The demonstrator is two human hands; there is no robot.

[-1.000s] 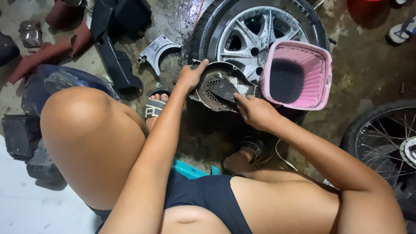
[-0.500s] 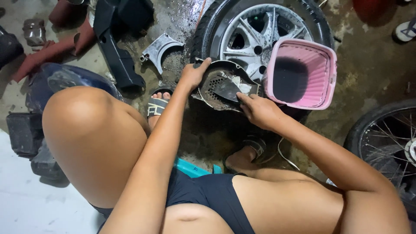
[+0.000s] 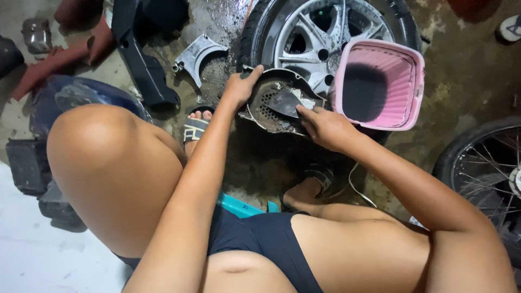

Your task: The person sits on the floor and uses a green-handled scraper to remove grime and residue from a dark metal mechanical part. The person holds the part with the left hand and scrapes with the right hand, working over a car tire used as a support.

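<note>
Nearest the camera, the person squats low on a teal stool (image 3: 244, 207), knees wide apart, with both bare arms stretched forward over a wet, grimy concrete floor (image 3: 461, 81). A sandal (image 3: 194, 129) shows on one foot just below the left arm.

The left hand (image 3: 240, 87) is curled closed around the upper left rim of a dirty round cover (image 3: 271, 103), fingers over the edge, holding it tilted up off the ground. The cover is a dark, perforated metal piece caked with grime, and it sits between the two hands, just in front of a wheel and touching the side of a pink basket.

The right hand (image 3: 325, 127) is partly closed, its fingertips pressed against a dark wedge-shaped piece (image 3: 286, 103) lying on the face of the cover. Whether it grips that piece or only pushes on it cannot be told.

Just beyond, the pink basket (image 3: 415, 87) holds dark liquid and leans against a cast wheel (image 3: 315, 32) with its tyre lying flat. A grey curved bracket (image 3: 198, 54) lies left of the wheel, beside black plastic panels (image 3: 138, 59). A spoked wheel (image 3: 483, 168) stands at the right edge.
</note>
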